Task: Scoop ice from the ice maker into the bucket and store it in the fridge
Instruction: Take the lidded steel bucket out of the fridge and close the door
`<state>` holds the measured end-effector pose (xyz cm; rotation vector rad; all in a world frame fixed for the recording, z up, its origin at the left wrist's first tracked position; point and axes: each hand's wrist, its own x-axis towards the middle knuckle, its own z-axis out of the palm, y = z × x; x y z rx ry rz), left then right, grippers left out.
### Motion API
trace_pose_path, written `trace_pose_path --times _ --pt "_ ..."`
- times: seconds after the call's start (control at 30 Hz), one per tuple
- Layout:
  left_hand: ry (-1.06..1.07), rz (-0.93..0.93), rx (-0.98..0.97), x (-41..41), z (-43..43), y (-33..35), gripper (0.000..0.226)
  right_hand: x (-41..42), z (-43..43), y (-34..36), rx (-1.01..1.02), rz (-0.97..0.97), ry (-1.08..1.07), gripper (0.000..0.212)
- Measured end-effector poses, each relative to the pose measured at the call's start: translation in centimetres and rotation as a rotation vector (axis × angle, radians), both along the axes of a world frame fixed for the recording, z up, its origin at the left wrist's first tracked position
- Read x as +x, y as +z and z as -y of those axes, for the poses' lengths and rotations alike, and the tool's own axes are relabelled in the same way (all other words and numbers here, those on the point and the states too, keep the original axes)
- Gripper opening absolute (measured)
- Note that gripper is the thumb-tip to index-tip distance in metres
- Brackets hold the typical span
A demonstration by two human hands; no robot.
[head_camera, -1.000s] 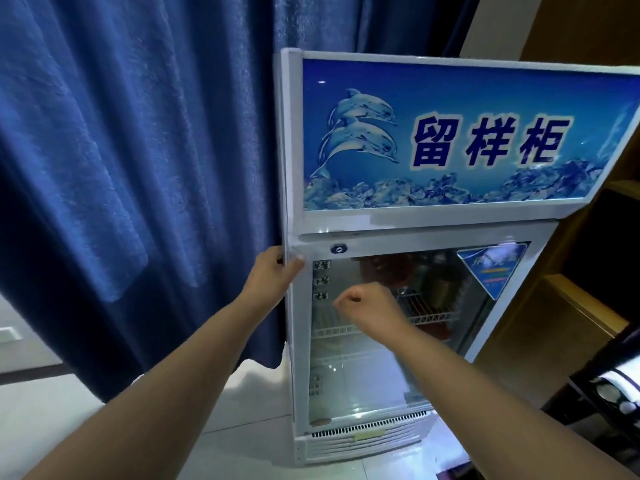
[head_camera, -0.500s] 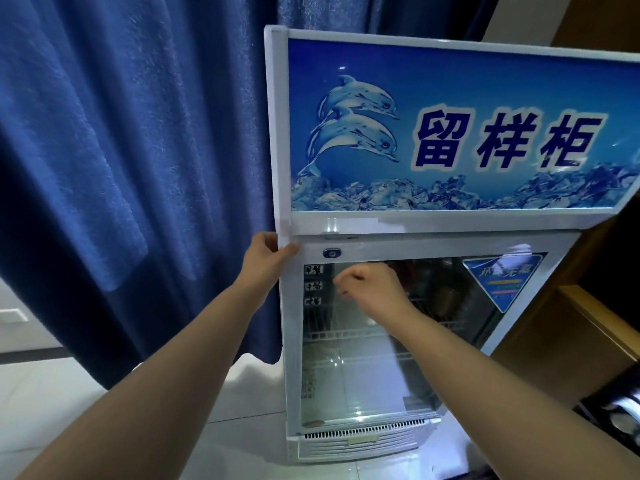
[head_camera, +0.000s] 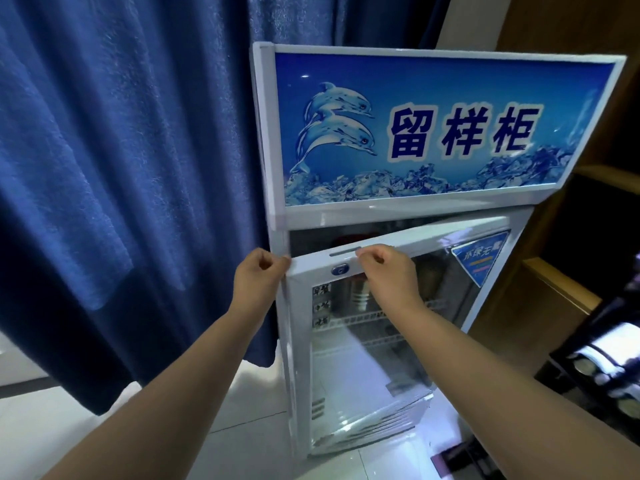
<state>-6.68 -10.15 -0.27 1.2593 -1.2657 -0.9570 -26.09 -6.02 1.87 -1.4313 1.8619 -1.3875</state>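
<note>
A small white display fridge [head_camera: 440, 211] with a blue dolphin sign on top stands before me. Its glass door [head_camera: 367, 368] is swung partly open towards me, hinged on the right. My left hand [head_camera: 258, 275] grips the door's top left corner with curled fingers. My right hand [head_camera: 384, 271] hovers at the door's top edge, fingers curled, and whether it holds the edge is unclear. Wire shelves [head_camera: 377, 317] and a blurred container show behind the glass. No bucket or ice maker is in view.
A dark blue curtain [head_camera: 121, 168] hangs left of the fridge. Wooden shelving [head_camera: 561, 296] stands to the right, with a dark appliance [head_camera: 609, 358] at the right edge. White floor tiles [head_camera: 239, 434] lie below.
The fridge door was closed and has swung open towards me. My left hand stayed on its left corner; my right hand rose from the glass to the top edge.
</note>
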Motion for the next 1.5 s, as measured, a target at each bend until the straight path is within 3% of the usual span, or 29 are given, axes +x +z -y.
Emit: trace_pose_path --times 0.1,0.23,0.5,0.7,0.97,1.3,1.5 --pt "-0.079 0.007 -0.015 -0.3 -2.6 0.6 0.007 0.7 -2.3 -0.2 -0.057 -0.063 -0.105 0.017" --pt "-0.258 0.028 0.008 -0.9 -6.2 1.1 0.019 1.4 -5.5 -1.0 -0.050 -0.101 -0.175 0.024" --pt "-0.552 0.128 0.017 -2.9 -12.4 1.7 0.017 -0.8 -13.0 -2.3 -0.075 -0.160 -0.295 0.027" --pt "-0.685 0.210 -0.122 -6.9 -17.7 0.9 0.014 -4.1 -18.4 -2.4 -0.068 -0.089 -0.426 0.026" --pt "-0.814 0.611 -0.502 -14.6 -23.0 2.2 0.018 -11.0 -25.5 -1.0 -0.021 0.007 -0.340 0.026" --pt "-1.067 0.648 -0.562 -25.2 -28.6 2.8 0.030 -21.7 -31.8 0.0 0.072 0.111 -0.291 0.035" --pt "-1.077 0.669 -0.601 -30.2 -30.4 2.2 0.039 -26.1 -33.8 0.6 0.115 0.195 -0.260 0.035"
